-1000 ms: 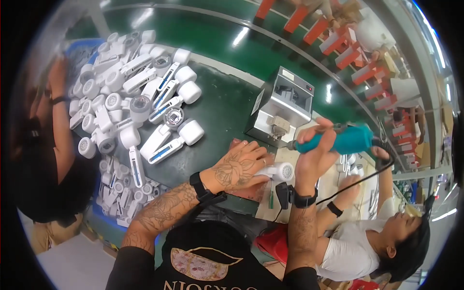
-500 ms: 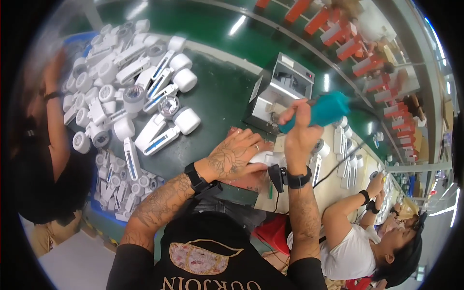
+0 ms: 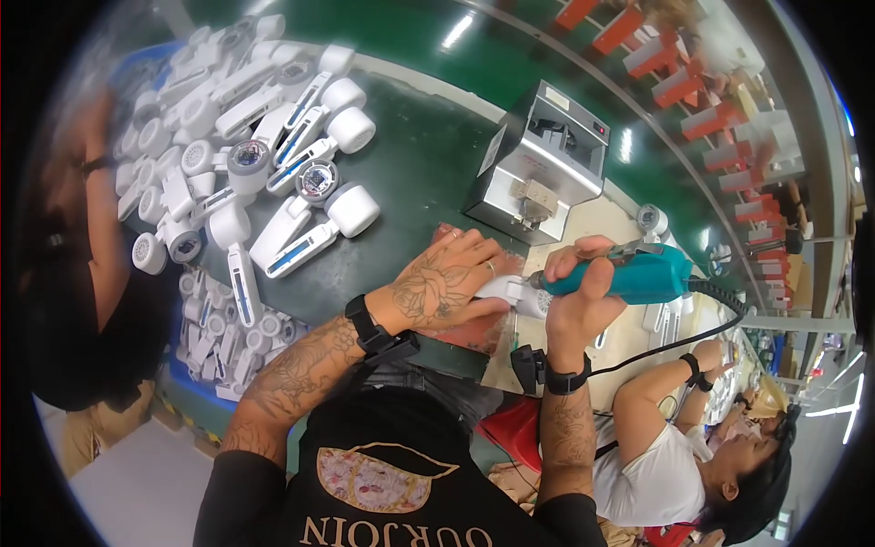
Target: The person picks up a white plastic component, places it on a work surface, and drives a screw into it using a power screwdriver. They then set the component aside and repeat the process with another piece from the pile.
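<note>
My left hand (image 3: 445, 284) lies over a white handheld fan (image 3: 499, 290) and presses it down on a reddish mat (image 3: 460, 239). Its fingers are closed round the fan's handle, most of which they hide. My right hand (image 3: 583, 296) is wrapped round a teal electric screwdriver (image 3: 652, 276) with a coiled black cable. The screwdriver lies nearly level, its tip pointing left at the fan beside my left fingers. Whether the tip touches the fan I cannot tell. Behind both hands stands a silver and black box-shaped screw feeder (image 3: 538, 169).
A large heap of white fan parts (image 3: 264, 155) covers the left of the green table (image 3: 410, 146). A blue bin (image 3: 200, 387) of smaller white parts stands nearer. Co-workers sit left and right; the right one's arm (image 3: 661, 383) is close. More fans (image 3: 652, 219) lie on the right.
My right hand has brought the screwdriver nearer, down from beside the screw feeder to the fan. My left hand stays on the fan. The view has shifted slightly.
</note>
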A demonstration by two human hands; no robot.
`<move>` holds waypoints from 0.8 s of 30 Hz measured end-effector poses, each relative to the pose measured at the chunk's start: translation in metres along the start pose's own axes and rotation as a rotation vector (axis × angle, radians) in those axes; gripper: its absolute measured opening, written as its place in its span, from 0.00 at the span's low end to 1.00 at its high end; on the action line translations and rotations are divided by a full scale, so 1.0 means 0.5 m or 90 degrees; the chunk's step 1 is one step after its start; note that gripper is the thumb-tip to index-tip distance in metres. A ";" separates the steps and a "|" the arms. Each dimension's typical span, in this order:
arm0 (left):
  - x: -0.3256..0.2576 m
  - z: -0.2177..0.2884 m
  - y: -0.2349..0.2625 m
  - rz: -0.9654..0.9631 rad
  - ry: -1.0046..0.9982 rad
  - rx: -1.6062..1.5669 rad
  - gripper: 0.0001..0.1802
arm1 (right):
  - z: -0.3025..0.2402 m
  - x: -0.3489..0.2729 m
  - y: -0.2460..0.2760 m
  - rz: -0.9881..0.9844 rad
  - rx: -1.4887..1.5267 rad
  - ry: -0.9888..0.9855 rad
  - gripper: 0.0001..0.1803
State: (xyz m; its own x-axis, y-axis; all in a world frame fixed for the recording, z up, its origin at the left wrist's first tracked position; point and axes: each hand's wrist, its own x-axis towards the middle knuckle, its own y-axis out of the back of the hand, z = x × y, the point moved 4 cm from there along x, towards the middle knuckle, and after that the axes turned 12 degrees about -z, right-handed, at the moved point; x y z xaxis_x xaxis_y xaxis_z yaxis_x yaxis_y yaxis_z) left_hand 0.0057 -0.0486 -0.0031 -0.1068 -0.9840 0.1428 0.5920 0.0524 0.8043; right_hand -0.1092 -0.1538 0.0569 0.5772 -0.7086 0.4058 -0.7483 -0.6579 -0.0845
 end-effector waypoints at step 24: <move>-0.007 0.011 0.013 0.036 -0.007 0.014 0.25 | 0.013 0.125 -0.045 0.011 -0.053 0.049 0.19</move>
State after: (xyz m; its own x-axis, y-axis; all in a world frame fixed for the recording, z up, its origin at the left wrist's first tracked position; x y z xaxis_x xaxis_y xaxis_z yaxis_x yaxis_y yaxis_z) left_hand 0.0055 -0.0441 0.0045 -0.0833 -0.9773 0.1949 0.5791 0.1116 0.8075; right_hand -0.0543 -0.1850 0.0782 0.5397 -0.6961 0.4734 -0.7843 -0.6201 -0.0176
